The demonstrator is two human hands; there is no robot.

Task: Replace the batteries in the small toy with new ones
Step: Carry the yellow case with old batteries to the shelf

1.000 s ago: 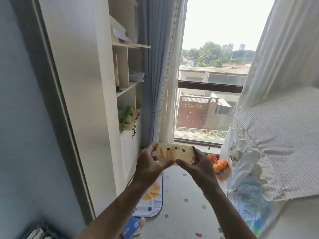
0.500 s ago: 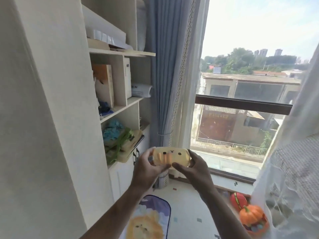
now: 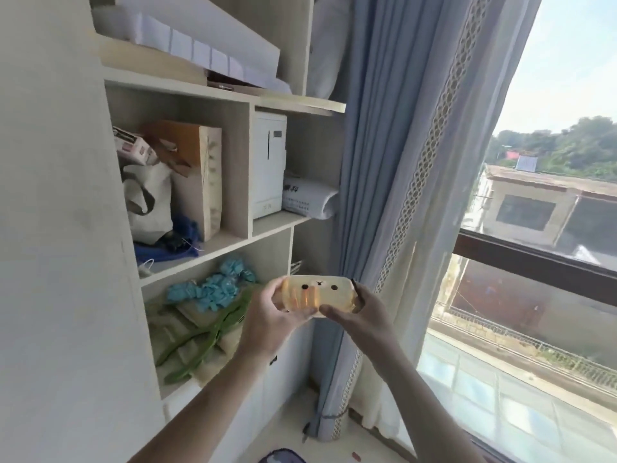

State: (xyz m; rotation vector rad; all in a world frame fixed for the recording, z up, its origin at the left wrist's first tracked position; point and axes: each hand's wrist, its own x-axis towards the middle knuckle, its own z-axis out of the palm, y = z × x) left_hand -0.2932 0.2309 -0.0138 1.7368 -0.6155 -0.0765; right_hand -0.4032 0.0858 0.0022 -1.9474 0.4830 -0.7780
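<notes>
Head view: left hand (image 3: 267, 324) and right hand (image 3: 359, 315) are both gripping the yellow toy (image 3: 317, 295) at frame centre, beside the shelf unit (image 3: 233, 242).

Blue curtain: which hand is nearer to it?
Right. The right hand grips the toy beside the blue curtain; the left hand holds its shelf-side end.
</notes>
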